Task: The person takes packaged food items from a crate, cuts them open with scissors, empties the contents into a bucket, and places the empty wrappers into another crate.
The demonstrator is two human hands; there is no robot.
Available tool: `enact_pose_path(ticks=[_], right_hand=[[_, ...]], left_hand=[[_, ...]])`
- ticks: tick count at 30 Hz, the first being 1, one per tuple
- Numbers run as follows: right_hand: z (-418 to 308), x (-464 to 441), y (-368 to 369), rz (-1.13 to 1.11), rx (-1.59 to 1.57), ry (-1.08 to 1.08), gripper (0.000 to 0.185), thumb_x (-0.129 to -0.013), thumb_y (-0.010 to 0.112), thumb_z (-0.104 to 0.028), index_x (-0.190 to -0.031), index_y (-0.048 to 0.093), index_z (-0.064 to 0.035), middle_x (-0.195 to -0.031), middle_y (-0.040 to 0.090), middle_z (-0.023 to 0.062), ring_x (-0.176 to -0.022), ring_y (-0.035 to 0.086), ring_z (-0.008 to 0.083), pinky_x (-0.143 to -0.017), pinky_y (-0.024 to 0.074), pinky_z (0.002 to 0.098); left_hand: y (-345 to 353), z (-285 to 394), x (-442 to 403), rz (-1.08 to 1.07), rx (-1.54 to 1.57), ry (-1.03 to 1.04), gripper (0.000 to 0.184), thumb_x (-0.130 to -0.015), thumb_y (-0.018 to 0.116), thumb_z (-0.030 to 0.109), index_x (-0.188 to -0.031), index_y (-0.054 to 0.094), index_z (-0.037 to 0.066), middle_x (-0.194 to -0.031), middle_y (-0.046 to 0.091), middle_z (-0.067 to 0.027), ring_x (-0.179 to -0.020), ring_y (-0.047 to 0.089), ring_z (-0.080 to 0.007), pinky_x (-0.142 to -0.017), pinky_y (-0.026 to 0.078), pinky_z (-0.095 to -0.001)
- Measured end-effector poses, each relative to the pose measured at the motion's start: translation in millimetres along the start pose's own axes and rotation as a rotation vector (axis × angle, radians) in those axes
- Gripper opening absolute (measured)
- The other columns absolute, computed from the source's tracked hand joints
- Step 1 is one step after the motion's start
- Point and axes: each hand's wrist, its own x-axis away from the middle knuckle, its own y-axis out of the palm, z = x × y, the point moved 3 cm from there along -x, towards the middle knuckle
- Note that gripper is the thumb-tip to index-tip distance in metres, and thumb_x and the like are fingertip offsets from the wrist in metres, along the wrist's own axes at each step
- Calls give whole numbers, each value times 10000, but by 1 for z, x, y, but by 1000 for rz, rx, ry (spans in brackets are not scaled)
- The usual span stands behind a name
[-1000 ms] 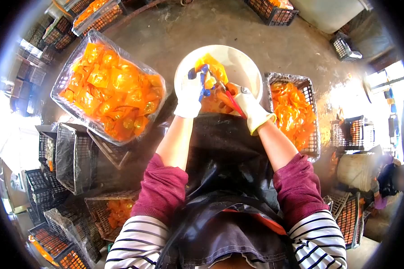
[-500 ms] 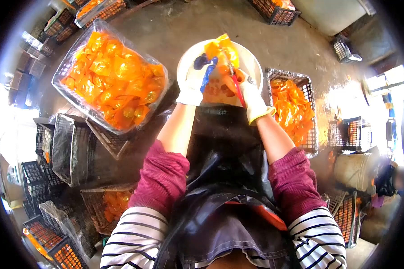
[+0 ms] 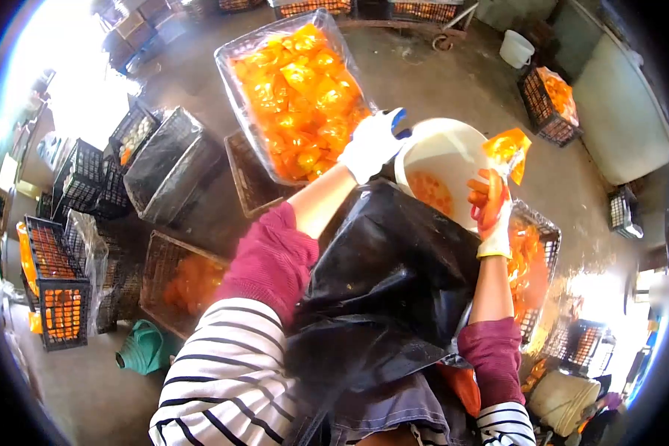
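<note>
My left hand (image 3: 372, 145), in a white glove with blue fingertips, is at the right edge of a plastic-lined crate (image 3: 238, 97) heaped with orange packets (image 3: 297, 89). Its fingers are partly hidden, and whether it holds anything does not show. My right hand (image 3: 490, 208), in a white and orange glove, grips something red, with an orange packet (image 3: 508, 152) at its upper end. Between the hands stands a white bucket (image 3: 446, 149) with orange round pieces (image 3: 430, 191) inside. Under my right forearm is a second crate (image 3: 548, 230) of orange packets.
Black crates (image 3: 61, 279) and a green watering can (image 3: 146, 348) stand at the left. A brown crate (image 3: 175, 256) with orange contents is at the lower left. A crate (image 3: 546, 111) and a small white bucket (image 3: 516, 50) are at the upper right.
The view has turned to the left. My hands have moved apart: the left to the large crate's edge, the right to the bucket's right side with the orange packet.
</note>
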Motion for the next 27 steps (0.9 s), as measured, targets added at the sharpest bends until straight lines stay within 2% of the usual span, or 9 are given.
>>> enact_pose_path(ticks=[5, 7, 9, 12, 15, 18, 20, 22, 27], right_hand=[[44, -27, -85, 122, -600, -84, 712, -868, 534, -567, -1330, 425, -37, -1246, 587, 98, -1045, 605, 255, -857, 482, 427], [58, -31, -101, 280, -873, 18, 707, -895, 507, -531, -1349, 417, 3, -1293, 567, 119, -1155, 556, 256, -1030, 387, 441], [58, -34, -103, 306, -801, 55, 656, -899, 517, -502, -1294, 474, 19, -1276, 578, 122, -1172, 541, 255, -1043, 379, 436], [45, -39, -86, 156, -811, 61, 531, -906, 552, -422, -1176, 570, 35, -1223, 612, 126, -1121, 571, 256, -1014, 411, 404], [49, -44, -77, -86, -814, 100, 456, -914, 583, -340, -1157, 575, 45, -1185, 630, 136, -1084, 595, 255, -1021, 419, 394], [41, -42, -62, -3, -830, 213, 421, -927, 576, -306, -1157, 575, 47, -1182, 630, 142, -1098, 591, 252, -1032, 415, 402], [42, -40, -60, -90, -791, 198, 396, -941, 562, -291, -1144, 578, 49, -1175, 631, 148, -1094, 593, 248, -1015, 429, 398], [42, -38, -56, -124, -765, 226, 400, -946, 557, -301, -1137, 579, 50, -1168, 633, 146, -1085, 595, 245, -1004, 435, 389], [45, -40, -47, -221, -487, 184, 431, -955, 535, -352, -1156, 537, 30, -1142, 628, 169, -1022, 608, 264, -893, 481, 368]], left_hand=[[9, -89, 13, -215, -575, 111, 757, -804, 659, 414, -1416, 359, 83, -1437, 368, -202, -1303, 359, -412, -1063, 294, -543], [15, -107, 10, -375, -659, 82, 818, -796, 673, 427, -1452, 302, 109, -1471, 326, -198, -1346, 307, -412, -1096, 248, -556], [35, -137, 1, -509, -737, 10, 804, -827, 640, 410, -1481, 249, 152, -1505, 276, -189, -1374, 268, -414, -1104, 217, -589], [45, -153, -9, -590, -893, -29, 519, -935, 446, 179, -1444, 349, 139, -1493, 338, -148, -1313, 388, -400, -1010, 357, -559], [62, -169, -19, -630, -923, 5, 522, -872, 586, 228, -1374, 458, 167, -1406, 448, -145, -1243, 488, -321, -1003, 399, -475], [27, -176, -11, -352, -286, -118, 509, -818, 669, 158, -1305, 522, 139, -1205, 600, -143, -1031, 614, -274, -897, 478, -397], [11, -179, -1, -182, 406, -709, 395, -805, 724, 188, -1181, 612, 140, -920, 679, -117, -865, 654, -186, -751, 506, -301], [-1, -185, 9, 170, 1221, -594, 368, -790, 755, 202, -1128, 648, 102, -852, 678, -65, -750, 628, -162, -685, 490, -255], [-3, -134, 25, 223, 1254, -796, 382, -887, 621, 365, -1257, 600, 273, -1353, 487, 36, -1274, 348, -159, -939, 316, -517]])
